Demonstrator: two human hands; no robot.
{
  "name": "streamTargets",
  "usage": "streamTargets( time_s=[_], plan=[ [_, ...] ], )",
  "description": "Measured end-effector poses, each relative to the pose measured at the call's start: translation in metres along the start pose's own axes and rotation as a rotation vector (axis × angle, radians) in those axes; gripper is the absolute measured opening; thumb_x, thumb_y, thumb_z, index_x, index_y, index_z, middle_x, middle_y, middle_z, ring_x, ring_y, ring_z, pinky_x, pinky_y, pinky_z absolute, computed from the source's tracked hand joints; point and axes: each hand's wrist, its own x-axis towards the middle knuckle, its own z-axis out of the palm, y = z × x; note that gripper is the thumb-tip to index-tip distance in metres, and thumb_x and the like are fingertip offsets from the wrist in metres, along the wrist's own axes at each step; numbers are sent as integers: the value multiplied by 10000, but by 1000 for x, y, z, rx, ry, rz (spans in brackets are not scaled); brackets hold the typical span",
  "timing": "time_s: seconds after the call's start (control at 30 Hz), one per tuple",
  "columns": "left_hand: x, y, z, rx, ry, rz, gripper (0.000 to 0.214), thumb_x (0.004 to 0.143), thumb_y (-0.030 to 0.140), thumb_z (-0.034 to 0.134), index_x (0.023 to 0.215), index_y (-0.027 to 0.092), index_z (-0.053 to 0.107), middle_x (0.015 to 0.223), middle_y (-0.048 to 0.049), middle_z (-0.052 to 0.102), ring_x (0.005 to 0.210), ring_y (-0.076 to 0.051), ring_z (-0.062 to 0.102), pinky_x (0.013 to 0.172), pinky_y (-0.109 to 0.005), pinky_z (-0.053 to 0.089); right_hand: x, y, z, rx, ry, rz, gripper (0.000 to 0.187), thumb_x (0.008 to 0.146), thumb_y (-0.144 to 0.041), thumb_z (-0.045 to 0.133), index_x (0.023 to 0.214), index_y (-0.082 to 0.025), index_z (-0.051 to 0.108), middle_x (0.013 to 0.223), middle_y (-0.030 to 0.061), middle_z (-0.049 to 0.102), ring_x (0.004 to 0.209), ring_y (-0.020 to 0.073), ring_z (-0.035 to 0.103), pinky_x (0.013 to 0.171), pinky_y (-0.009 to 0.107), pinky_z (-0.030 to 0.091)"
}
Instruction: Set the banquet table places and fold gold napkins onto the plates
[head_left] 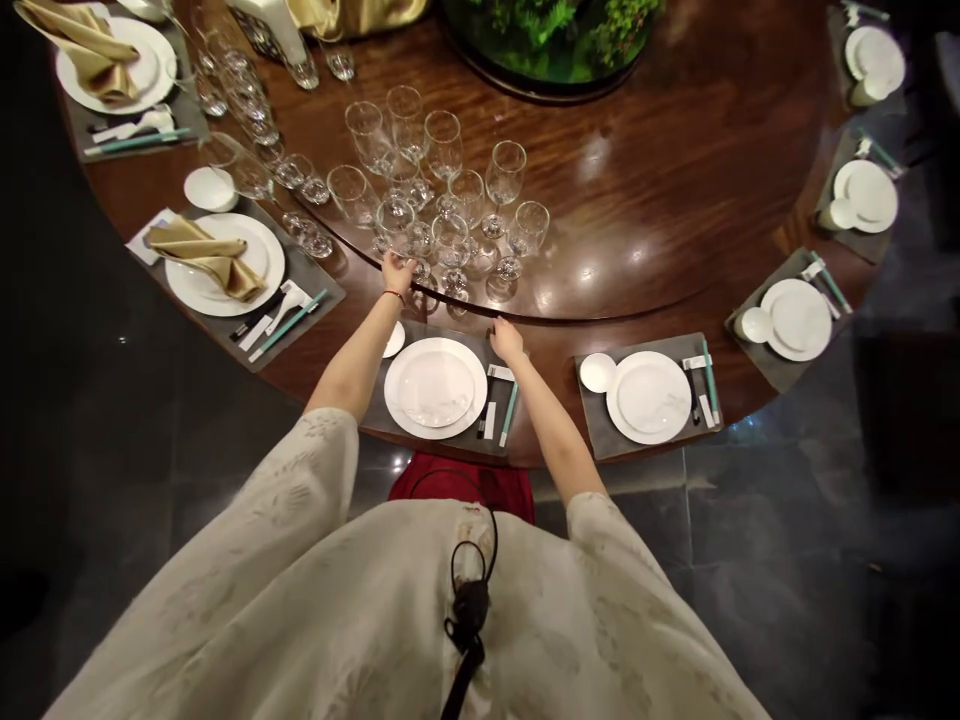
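Note:
My left hand [397,272] reaches to the near edge of a cluster of stemmed glasses. Its thumb and fingers close around the low part of a wine glass [395,216], though the exact grip is partly hidden. Several more wine glasses [450,240] stand upright close together just beyond it. My right hand [507,340] hovers at the upper right of the nearest place setting, fingers curled in; what they hold, if anything, is hidden. Below and between my hands lies a white plate [436,428] on a grey placemat [373,412], with a small white dish [394,340] partly behind my left forearm.
The dark wooden turntable [675,200] has a raised edge in front of my hands. Green planting [551,40] stands at its middle. More glasses [247,100] stand at left. A setting with a gold napkin [214,262] lies left; another plate [649,398] lies right.

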Motion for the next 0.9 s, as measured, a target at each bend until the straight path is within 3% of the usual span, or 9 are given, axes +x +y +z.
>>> streamTargets(
  time_s=[0.1,0.23,0.37,0.47,0.53,0.6,0.73,0.9],
  plan=[
    [-1,11,21,-57,-10,-100,477,811,260,715,1230,90,563,1204,-155,634,1165,-234,611,1056,-393,470,20,20,-5,-128,65,-19,531,939,-2,332,1461,-13,431,1523,230,425,1405,274,417,1143,457,351],
    [-22,25,35,-96,-56,28,360,757,310,764,1026,107,638,1026,-114,694,1097,-248,642,1048,-408,476,38,56,-20,-278,88,-29,521,951,-47,358,1464,-32,449,1539,224,408,1414,297,412,1155,450,346],
    [-83,29,31,-133,-94,146,350,765,380,741,1000,141,644,1028,-95,697,1057,-232,657,1007,-357,503,45,95,-34,-386,65,-54,517,945,-80,409,1456,-46,472,1545,209,408,1435,296,401,1164,419,355],
    [-134,24,29,-157,-176,136,353,787,386,701,1036,144,634,1064,-103,692,1023,-209,658,961,-334,519,41,122,-43,-406,54,-92,517,950,-118,445,1464,-67,468,1550,205,400,1440,295,402,1154,420,377],
    [-155,18,33,-161,-241,100,341,782,386,694,1017,146,635,1049,-106,695,1000,-205,661,935,-330,527,38,138,-50,-405,46,-98,516,950,-134,470,1463,-80,470,1554,202,395,1441,294,402,1148,417,388],
    [-162,11,41,-179,-264,54,332,762,377,702,996,151,635,1041,-108,699,988,-207,669,928,-336,531,36,151,-57,-404,43,-89,509,946,-134,488,1453,-89,481,1550,200,403,1437,292,410,1142,409,398],
    [-149,2,63,-138,-230,-24,307,732,331,718,980,167,641,1043,-94,715,988,-214,674,944,-365,525,37,164,-73,-435,49,-31,481,916,-95,528,1396,-124,537,1519,190,455,1381,284,479,1096,393,446],
    [-141,-2,71,-51,-259,8,291,730,253,711,1001,160,656,1049,-94,722,1001,-224,681,951,-355,522,39,181,-97,-526,24,71,424,892,-113,586,1308,-197,605,1430,172,549,1104,255,664,910,350,545]
  ],
)
